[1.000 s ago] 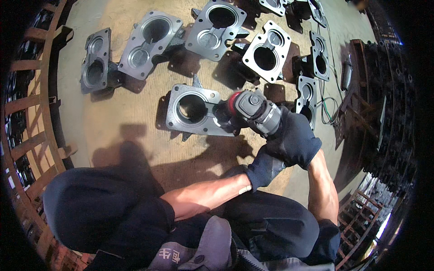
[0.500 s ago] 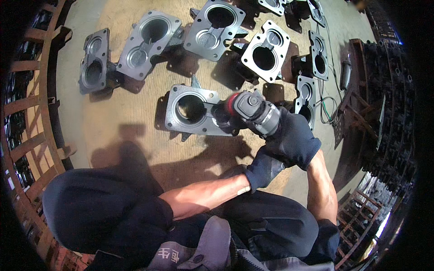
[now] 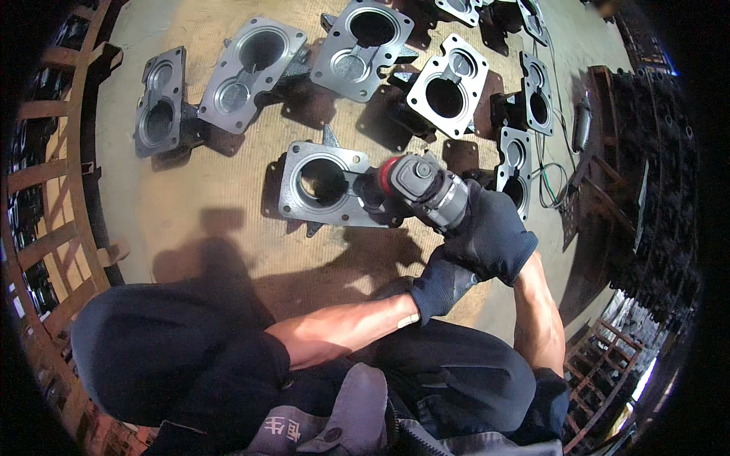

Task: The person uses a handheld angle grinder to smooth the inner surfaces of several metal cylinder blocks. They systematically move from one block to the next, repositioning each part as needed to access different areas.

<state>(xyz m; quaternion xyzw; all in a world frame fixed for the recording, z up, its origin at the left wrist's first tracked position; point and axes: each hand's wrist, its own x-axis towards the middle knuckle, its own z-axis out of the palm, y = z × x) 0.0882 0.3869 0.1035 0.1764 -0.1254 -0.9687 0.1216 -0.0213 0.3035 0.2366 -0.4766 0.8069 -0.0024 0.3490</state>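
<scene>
An angle grinder (image 3: 432, 190) with a red rim round its head is held in both my hands. My right hand (image 3: 494, 232), in a dark glove, wraps round its body just behind the metal collar. Lower down, my left hand (image 3: 443, 285), gloved too, is closed on the rear part, which the gloves mostly hide. The grinder's head sits over the right end of a grey metal casting (image 3: 346, 163) with one large round bore and bolt holes. It covers the casting's smaller recess, so the contact itself is hidden.
Several similar flanged castings (image 3: 255, 72) stand in an arc beyond, on a tan ribbed mat (image 3: 190, 186). To the right lie a dark cylindrical tool (image 3: 583, 125) and a looped cable (image 3: 559, 186). Rusty metal racks (image 3: 47, 247) line the left; dark stacked parts (image 3: 661, 197) rise at right.
The grinder's head and both my hands have shifted very slightly to the left. The casting beneath stays in place, and my grip is the same.
</scene>
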